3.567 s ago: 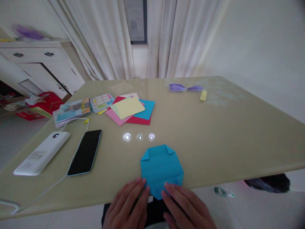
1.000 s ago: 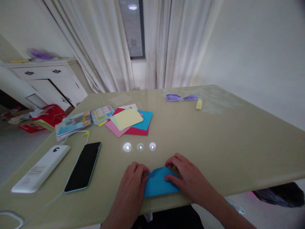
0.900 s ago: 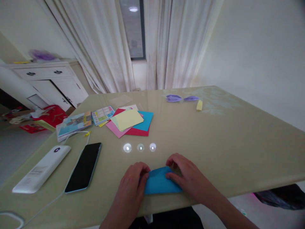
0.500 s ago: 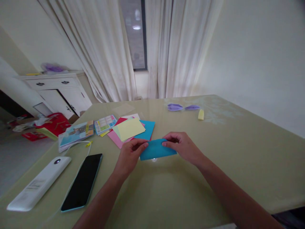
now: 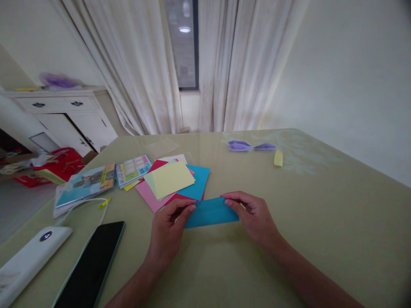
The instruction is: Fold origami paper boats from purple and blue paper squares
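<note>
A folded sheet of blue paper (image 5: pixel 212 213) is stretched between my two hands, a little above the table (image 5: pixel 321 222). Thumb and fingers of my left hand (image 5: pixel 170 226) pinch its upper left corner. My right hand (image 5: pixel 253 214) grips the upper right corner in the same way. The paper is a long, narrow rectangle, its lower edge free. Just behind my left hand lies a loose pile of coloured paper, with a pale yellow sheet (image 5: pixel 173 177) on top and a blue sheet (image 5: pixel 199 177) sticking out at the right.
On the left lie a black phone (image 5: pixel 93 261), a white power bank (image 5: pixel 35 256) with a cable, a book (image 5: pixel 83 184) and a colourful packet (image 5: pixel 133 170). Purple folded paper pieces (image 5: pixel 239 146) and a small yellow piece (image 5: pixel 278 158) are at the back right.
The view has shifted, so things on the table appear lower. My hands have moved slightly apart along the blue paper's top edge, the right hand closer to its corner.
</note>
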A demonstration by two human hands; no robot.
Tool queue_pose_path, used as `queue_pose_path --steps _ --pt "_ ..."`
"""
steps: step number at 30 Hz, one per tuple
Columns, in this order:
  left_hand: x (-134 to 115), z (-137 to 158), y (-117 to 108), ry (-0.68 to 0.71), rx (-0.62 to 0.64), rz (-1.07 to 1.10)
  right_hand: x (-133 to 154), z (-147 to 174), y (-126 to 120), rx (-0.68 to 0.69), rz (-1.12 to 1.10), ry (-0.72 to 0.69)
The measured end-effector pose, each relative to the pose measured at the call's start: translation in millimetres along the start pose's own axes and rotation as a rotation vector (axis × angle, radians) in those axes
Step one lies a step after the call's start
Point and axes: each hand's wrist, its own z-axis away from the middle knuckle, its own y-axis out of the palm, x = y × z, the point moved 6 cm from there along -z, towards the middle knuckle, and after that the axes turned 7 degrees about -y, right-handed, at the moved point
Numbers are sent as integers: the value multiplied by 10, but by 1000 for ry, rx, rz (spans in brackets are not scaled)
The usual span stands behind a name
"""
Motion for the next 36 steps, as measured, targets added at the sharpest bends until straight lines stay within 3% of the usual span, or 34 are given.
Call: queue_pose_path --steps 13,22,32,36 --pt "-120 126 -33 139 -60 -119 60 81 23 -39 34 -57" --pt "72 55 22 -46 57 -33 -6 79 -22 -90 71 -4" --pt "120 -21 -8 -92 31 -62 -101 40 14 17 84 79" --pt "92 -5 96 -129 170 -77 -93 23 48 158 61 117"
